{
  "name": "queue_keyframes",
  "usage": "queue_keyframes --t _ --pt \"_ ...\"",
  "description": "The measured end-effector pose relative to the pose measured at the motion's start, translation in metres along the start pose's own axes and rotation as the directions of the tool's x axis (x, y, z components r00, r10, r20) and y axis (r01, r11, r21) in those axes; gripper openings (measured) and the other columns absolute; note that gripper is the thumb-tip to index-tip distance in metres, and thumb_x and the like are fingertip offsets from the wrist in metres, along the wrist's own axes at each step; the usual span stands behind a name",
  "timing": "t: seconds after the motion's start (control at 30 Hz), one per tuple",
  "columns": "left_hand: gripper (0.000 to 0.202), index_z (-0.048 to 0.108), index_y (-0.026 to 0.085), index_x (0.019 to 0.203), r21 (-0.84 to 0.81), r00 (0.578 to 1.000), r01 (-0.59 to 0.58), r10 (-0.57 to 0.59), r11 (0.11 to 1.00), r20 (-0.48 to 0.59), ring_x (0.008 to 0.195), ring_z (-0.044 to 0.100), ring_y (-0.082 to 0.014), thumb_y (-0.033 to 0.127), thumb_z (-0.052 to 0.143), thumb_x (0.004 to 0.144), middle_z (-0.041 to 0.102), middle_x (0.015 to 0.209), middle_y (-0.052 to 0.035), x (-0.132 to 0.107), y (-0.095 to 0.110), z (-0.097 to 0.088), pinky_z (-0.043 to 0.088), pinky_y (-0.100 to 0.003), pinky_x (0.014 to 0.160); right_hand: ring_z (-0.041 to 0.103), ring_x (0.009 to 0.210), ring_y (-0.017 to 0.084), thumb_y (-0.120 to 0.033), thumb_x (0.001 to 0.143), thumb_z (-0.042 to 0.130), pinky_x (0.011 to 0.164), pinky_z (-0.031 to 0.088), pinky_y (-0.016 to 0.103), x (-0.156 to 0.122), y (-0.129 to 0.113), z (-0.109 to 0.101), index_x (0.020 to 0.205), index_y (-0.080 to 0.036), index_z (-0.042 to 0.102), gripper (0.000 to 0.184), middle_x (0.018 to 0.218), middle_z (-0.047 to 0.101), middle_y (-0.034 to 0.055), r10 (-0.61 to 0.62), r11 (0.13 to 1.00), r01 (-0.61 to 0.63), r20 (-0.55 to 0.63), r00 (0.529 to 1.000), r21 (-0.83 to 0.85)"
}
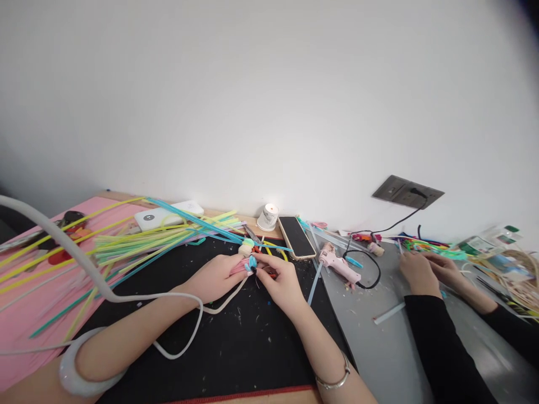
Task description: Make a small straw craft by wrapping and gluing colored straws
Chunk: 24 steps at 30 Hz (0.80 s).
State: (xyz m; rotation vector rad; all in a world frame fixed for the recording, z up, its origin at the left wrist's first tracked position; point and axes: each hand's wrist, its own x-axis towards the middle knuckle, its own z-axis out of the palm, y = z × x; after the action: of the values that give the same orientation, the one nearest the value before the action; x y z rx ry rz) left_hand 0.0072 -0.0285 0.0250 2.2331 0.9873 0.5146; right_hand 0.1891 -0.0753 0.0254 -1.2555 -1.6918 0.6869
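My left hand [217, 278] is closed around a small pink and blue fuzzy craft piece [250, 262], which looks made of pipe cleaners. From the other side, the fingers of my right hand [283, 284] pinch the same piece, with a small dark bit at their tips. Much of the piece is hidden by the fingers. Just behind it sits a small pale roll with green on top [246, 247]. Blue pipe cleaners [189, 216] stretch from the upper left to behind my hands. Both hands are above a black mat [236, 348].
Yellow and green pipe cleaners [135, 241] lie left, near a white box [168, 215]. A paper cup [268, 217], a phone [297, 237] and a pink glue gun [340, 267] stand behind and right. A white cable [101, 280] crosses my left forearm. A co-worker's hands [421, 275] work at right.
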Motion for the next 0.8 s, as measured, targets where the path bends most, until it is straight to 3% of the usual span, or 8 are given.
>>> queue_keyframes --t 0.4,0.8 --pt "0.027 0.046 0.021 0.072 0.125 1.000 0.017 -0.017 0.992 -0.001 0.062 0.055 -0.0188 0.040 0.038 0.090 0.061 0.071 -0.0033 -0.0010 0.0021 0.0027 0.037 -0.026 0.059 0.069 0.076 0.019 -0.013 0.078 0.058 0.070 0.057 0.030 -0.0019 0.0050 0.0015 0.108 -0.020 0.070 0.033 0.088 0.074 0.0064 -0.025 1.000 0.025 0.009 1.000 0.009" --pt "0.027 0.050 0.021 0.078 0.158 1.000 0.001 0.004 0.987 -0.030 0.068 0.060 -0.0209 0.041 0.037 0.090 0.066 0.078 -0.0056 -0.0023 0.0027 0.0022 0.040 -0.027 0.061 0.069 0.081 0.018 -0.014 0.078 0.057 0.075 0.057 0.033 -0.0014 0.0002 0.0012 0.116 -0.018 0.063 0.039 0.100 0.071 0.0089 0.007 0.996 -0.008 0.007 1.000 0.087"
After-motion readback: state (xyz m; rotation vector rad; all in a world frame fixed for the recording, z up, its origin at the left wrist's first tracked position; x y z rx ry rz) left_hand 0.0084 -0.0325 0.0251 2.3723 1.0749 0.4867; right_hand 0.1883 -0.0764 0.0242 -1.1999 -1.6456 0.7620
